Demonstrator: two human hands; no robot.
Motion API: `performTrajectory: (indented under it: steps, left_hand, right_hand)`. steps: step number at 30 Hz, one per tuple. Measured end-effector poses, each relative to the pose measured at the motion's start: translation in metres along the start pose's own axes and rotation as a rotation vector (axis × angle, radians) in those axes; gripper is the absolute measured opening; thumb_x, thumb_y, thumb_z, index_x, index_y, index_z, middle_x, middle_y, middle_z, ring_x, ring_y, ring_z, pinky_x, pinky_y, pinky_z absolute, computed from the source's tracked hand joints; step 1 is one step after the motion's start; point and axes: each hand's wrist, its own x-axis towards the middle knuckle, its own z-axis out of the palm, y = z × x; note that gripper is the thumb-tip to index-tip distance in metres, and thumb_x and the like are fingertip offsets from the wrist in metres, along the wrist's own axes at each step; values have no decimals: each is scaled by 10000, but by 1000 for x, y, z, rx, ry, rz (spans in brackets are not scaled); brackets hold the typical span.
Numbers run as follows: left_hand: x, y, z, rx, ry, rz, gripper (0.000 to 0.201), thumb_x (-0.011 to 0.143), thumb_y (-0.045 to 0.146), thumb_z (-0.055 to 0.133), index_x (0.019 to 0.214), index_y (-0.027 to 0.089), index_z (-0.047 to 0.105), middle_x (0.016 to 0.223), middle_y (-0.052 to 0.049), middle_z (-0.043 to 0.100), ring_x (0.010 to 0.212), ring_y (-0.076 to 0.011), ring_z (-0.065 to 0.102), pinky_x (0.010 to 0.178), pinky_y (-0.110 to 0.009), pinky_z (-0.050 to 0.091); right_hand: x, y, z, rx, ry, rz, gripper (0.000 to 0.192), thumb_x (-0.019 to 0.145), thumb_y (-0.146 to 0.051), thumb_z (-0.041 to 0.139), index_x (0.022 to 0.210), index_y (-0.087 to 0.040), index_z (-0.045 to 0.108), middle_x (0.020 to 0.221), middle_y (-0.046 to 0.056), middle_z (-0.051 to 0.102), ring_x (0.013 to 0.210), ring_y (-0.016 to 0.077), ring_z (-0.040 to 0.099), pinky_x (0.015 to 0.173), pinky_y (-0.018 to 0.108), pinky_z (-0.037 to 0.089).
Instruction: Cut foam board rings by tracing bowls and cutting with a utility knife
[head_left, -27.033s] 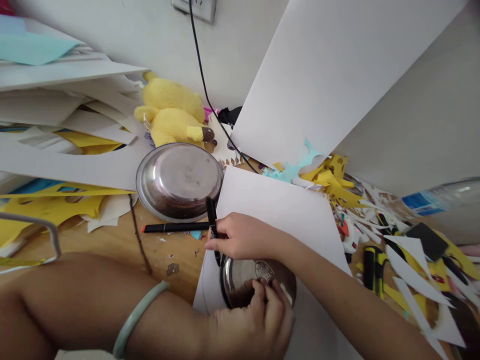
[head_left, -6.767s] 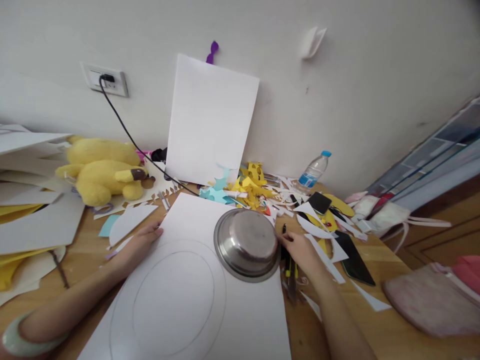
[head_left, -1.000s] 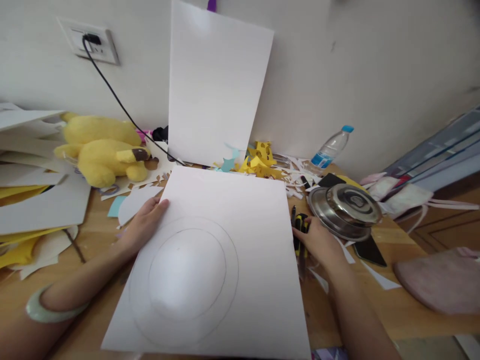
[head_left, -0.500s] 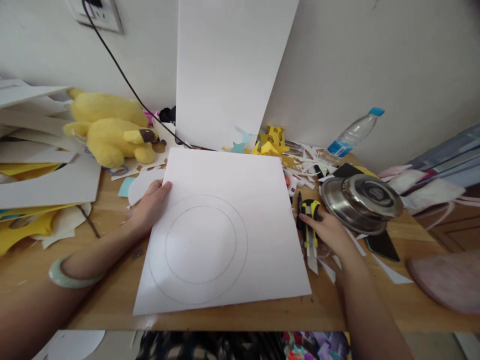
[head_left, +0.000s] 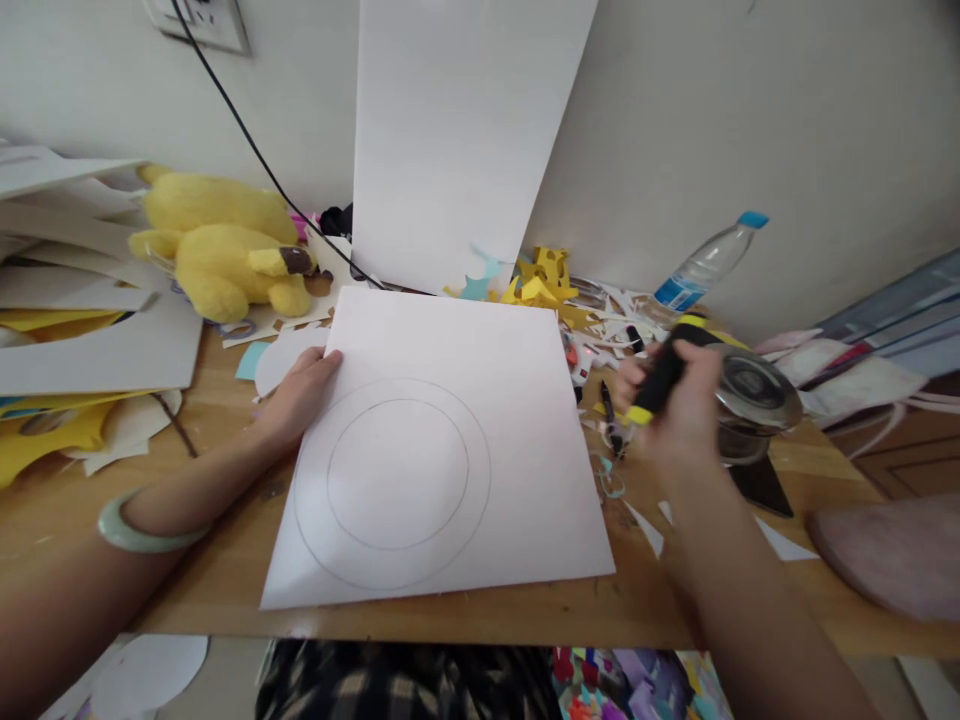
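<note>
A white board [head_left: 525, 450] lies on the wooden table with two pencilled circles, one inside the other, on its left half. My left hand [head_left: 304, 390] grips the board's upper left edge, thumb on top and the other fingers partly hidden. In my right hand [head_left: 690, 400] is a black and yellow utility knife [head_left: 666, 370], lifted off the table to the right of the board. Motion blurs this hand, and the blade cannot be made out. Beside the board's right edge lies a black pen [head_left: 609, 415].
An upturned steel bowl [head_left: 757, 395] sits behind my right hand. Further back stand a water bottle [head_left: 709, 265] and yellow paper scraps [head_left: 544, 280]. On the left are a yellow plush toy [head_left: 225, 250] and stacked boards [head_left: 97, 345]. A tall white panel [head_left: 457, 140] leans on the wall.
My right hand has picked up the utility knife from the table and raised it. My left hand still grips the board's edge.
</note>
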Motion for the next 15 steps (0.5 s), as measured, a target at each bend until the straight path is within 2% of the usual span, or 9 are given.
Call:
performTrajectory:
  steps: [2, 3, 5, 9, 15]
  left_hand:
    - [1, 0, 0, 10, 10, -1, 281, 751, 492, 514, 848, 232, 561, 706, 10, 578, 602, -181, 548, 484, -265, 447]
    - [2, 0, 0, 14, 12, -1, 282, 752, 491, 514, 857, 235, 567, 716, 9, 585, 615, -183, 554, 494, -265, 453]
    - [3, 0, 0, 23, 10, -1, 281, 751, 486, 517, 868, 237, 576, 737, 7, 598, 636, -185, 566, 514, -265, 464]
    - [6, 0, 2, 43, -5, -13, 267, 744, 439, 525, 881, 219, 588, 782, -13, 621, 668, -200, 589, 543, -274, 484]
    - [2, 9, 5, 47, -11, -58, 274, 738, 401, 514, 905, 196, 584, 705, -20, 608, 631, -219, 603, 499, -288, 500]
  right_hand:
    - [-17, 16, 30, 25, -148, 140, 289, 629, -376, 600, 651, -219, 358, 436, -83, 389, 344, 50, 291, 320, 170, 207]
    - [-25, 27, 41, 35, -201, 152, 306, 621, -348, 627, 693, -220, 359, 451, -90, 407, 355, 49, 303, 331, 163, 218]
    - [-38, 52, 51, 35, -270, 196, 344, 605, -319, 637, 795, -234, 363, 454, -105, 432, 352, 58, 323, 336, 160, 227]
    - [-44, 85, 49, -44, -383, 216, 287, 684, -341, 532, 877, -230, 352, 434, -85, 503, 334, 71, 334, 332, 166, 232]
    - [-41, 91, 45, -92, -361, 170, 246, 764, -423, 440, 888, -247, 319, 431, -84, 518, 304, 90, 343, 279, 170, 207]
